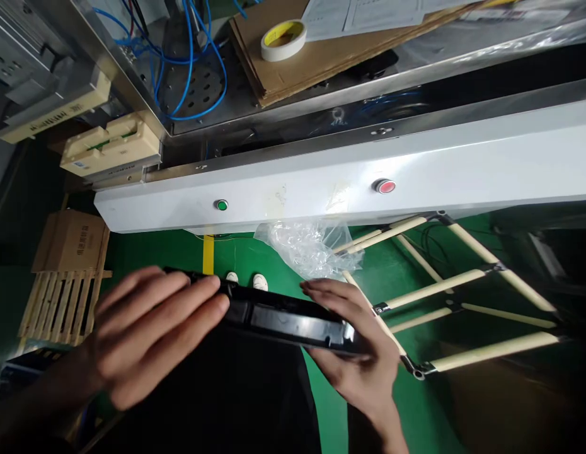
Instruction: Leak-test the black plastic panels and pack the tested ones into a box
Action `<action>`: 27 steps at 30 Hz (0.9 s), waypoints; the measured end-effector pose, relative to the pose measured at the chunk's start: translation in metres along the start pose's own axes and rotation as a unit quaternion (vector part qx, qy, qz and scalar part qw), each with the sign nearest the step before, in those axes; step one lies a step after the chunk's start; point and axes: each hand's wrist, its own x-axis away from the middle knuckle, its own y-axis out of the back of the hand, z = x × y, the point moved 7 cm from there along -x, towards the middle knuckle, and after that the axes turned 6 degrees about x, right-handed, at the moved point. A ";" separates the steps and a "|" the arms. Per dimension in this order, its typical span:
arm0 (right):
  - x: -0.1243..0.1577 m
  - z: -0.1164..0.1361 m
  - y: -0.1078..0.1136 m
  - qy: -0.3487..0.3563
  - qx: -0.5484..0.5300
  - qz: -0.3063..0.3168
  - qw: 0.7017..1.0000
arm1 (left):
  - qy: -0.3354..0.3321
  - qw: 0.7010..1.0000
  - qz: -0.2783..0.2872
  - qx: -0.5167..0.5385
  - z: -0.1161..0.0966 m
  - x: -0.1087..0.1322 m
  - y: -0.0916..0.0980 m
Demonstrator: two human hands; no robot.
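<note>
A long, flat black plastic part (pixel 286 323) with a shiny strip along its side is held between my two hands, in front of my body. My left hand (pixel 155 334) grips its left end, fingers laid together over the top. Around the right end wraps my right hand (pixel 356 340), with the fingers above and the thumb below. The part tilts slightly down to the right. Its exact kind I cannot make out, and both its ends are partly covered by the hands.
Ahead runs a white machine front (pixel 463 164) with a green button (pixel 222 205) and a red button (pixel 384 186). A tape roll (pixel 283 53) lies on cardboard (pixel 293 72). Clear plastic film (pixel 307 246) hangs below. A tube frame (pixel 491 353) stands right, a carton (pixel 70 243) on a pallet left.
</note>
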 end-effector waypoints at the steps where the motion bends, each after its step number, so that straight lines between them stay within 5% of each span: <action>1: -0.001 -0.004 -0.003 -0.042 -0.016 0.022 0.999 | -0.005 1.000 -0.015 0.011 0.007 -0.004 -0.004; 5: 0.002 -0.018 -0.013 -0.187 -0.063 0.055 0.979 | 0.099 0.991 -0.006 0.091 0.041 -0.008 -0.024; 9: 0.014 -0.036 -0.023 -0.284 -0.128 0.027 0.950 | 0.188 0.965 0.040 0.176 0.054 0.003 -0.033; 12: 0.023 -0.046 -0.025 -0.311 -0.156 -0.002 0.937 | 0.214 0.956 0.033 0.197 0.057 0.007 -0.024; 17: 0.024 -0.050 -0.016 -0.295 -0.193 -0.054 0.934 | 0.276 0.929 -0.054 0.241 0.063 0.006 -0.003; 22: 0.030 -0.047 -0.010 -0.339 -0.246 -0.095 0.903 | 0.335 0.848 -0.118 0.393 0.056 0.010 -0.010; 27: 0.051 -0.041 -0.008 -0.423 -0.296 -0.108 0.849 | 0.357 0.722 -0.171 0.568 0.051 0.010 -0.026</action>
